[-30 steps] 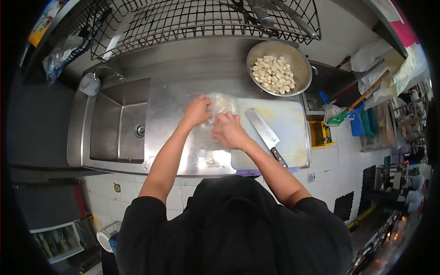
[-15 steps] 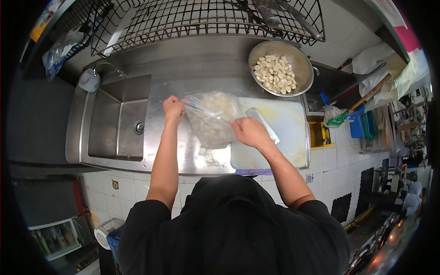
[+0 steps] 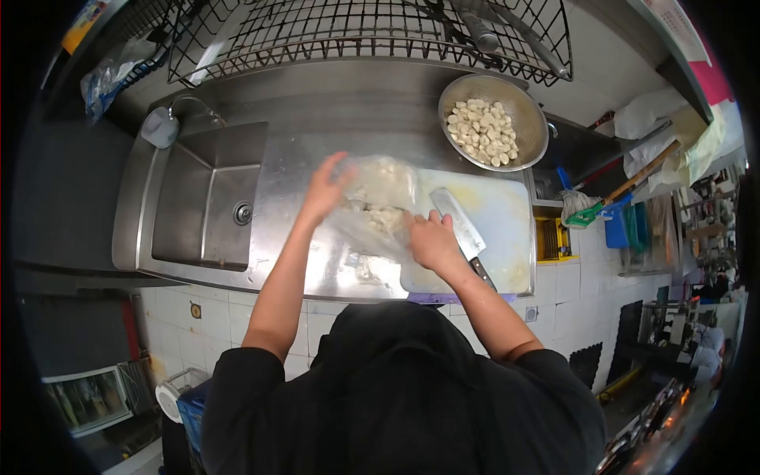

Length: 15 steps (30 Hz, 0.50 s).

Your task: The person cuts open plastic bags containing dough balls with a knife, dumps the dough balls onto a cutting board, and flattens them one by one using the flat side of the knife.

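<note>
A clear plastic bag (image 3: 386,178) of pale food pieces lies on the steel counter, partly over the left edge of the white cutting board (image 3: 499,206). Its mouth gapes toward me and some pieces (image 3: 384,218) show inside. My left hand (image 3: 324,192) is at the bag's left side, fingers spread and a little blurred; no grip on the plastic is visible. At the right side of the mouth, my right hand (image 3: 434,240) pinches the bag's edge, its fingertips partly hidden. A kitchen knife (image 3: 459,222) with a black handle lies on the board just right of that hand.
A steel colander (image 3: 532,131) holding pale rounded pieces (image 3: 483,131) stands behind the board. To the left is a sink (image 3: 206,202) with a faucet (image 3: 194,103). A black wire rack (image 3: 348,39) overhangs the back. Wet scraps (image 3: 368,269) lie near the counter's front edge.
My left hand has let go of the bag's edge, moved right and spread its fingers. The bag's mouth has opened, showing the pieces inside. More of the knife, including its handle, is visible.
</note>
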### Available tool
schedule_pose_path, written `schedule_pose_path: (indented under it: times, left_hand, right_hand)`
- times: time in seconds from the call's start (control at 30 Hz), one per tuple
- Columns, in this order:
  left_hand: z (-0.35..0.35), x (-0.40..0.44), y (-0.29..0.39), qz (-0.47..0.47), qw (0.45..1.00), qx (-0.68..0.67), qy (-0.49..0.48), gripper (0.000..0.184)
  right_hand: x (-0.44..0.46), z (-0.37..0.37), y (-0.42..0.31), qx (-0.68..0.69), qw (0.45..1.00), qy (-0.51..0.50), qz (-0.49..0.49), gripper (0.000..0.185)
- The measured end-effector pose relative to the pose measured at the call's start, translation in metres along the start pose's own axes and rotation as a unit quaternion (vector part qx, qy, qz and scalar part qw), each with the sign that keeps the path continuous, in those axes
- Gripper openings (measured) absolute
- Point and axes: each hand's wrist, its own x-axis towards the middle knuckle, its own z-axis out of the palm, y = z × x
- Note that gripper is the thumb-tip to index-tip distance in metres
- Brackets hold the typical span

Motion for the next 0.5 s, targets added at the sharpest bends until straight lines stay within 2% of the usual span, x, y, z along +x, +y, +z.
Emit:
schedule_pose_path:
  times: [0.03, 0.07, 0.13, 0.17, 0.2, 0.23, 0.27, 0.33, 0.37, 0.43, 0.47, 0.5]
  left_hand:
    - [0.009, -0.008, -0.012, 0.135, 0.961, 0.235, -0.047, 0.054]
    - [0.017, -0.016, -0.012, 0.138, 0.961, 0.236, -0.049, 0.054]
    - [0.029, -0.035, -0.014, 0.067, 0.977, 0.143, -0.142, 0.051]
    - [0.032, -0.04, -0.022, 0.067, 0.976, 0.145, -0.149, 0.051]
    - [0.035, -0.042, -0.035, 0.09, 0.988, -0.01, -0.122, 0.053]
    - [0.037, -0.043, -0.047, 0.108, 0.976, -0.165, -0.091, 0.056]
    - [0.039, -0.047, -0.056, 0.107, 0.976, -0.164, -0.096, 0.056]
    - [0.039, -0.052, -0.071, 0.09, 0.974, -0.175, 0.115, 0.055]
    - [0.033, -0.052, -0.077, 0.09, 0.974, -0.173, 0.114, 0.055]
    - [0.02, -0.057, -0.091, -0.012, 0.999, 0.032, -0.032, 0.059]
    - [0.019, -0.063, -0.085, -0.016, 0.999, 0.032, -0.034, 0.059]
    - [0.016, -0.072, -0.067, 0.025, 0.983, 0.158, -0.086, 0.062]
  right_hand:
    - [0.008, -0.007, 0.003, 0.017, 1.0, -0.004, 0.002, 0.052]
    - [0.02, -0.013, 0.003, 0.017, 1.0, -0.002, 0.004, 0.052]
    - [0.042, -0.019, -0.006, 0.097, 0.993, -0.071, -0.021, 0.039]
    - [0.051, -0.011, -0.013, 0.1, 0.992, -0.071, -0.015, 0.039]
    - [0.063, 0.006, -0.019, 0.057, 0.995, -0.081, 0.004, 0.035]
    - [0.07, 0.023, -0.019, 0.014, 0.995, -0.092, 0.023, 0.032]
    - [0.072, 0.043, -0.012, 0.016, 0.995, -0.092, 0.028, 0.032]
    - [0.076, 0.062, -0.007, 0.043, 0.999, 0.021, 0.007, 0.024]
    - [0.073, 0.061, -0.005, 0.044, 0.999, 0.022, 0.009, 0.024]
    - [0.052, 0.023, -0.012, 0.087, 0.994, -0.048, -0.053, 0.032]
    - [0.044, 0.024, -0.013, 0.089, 0.993, -0.051, -0.05, 0.032]
    - [0.036, 0.026, -0.015, 0.135, 0.988, 0.004, -0.071, 0.037]
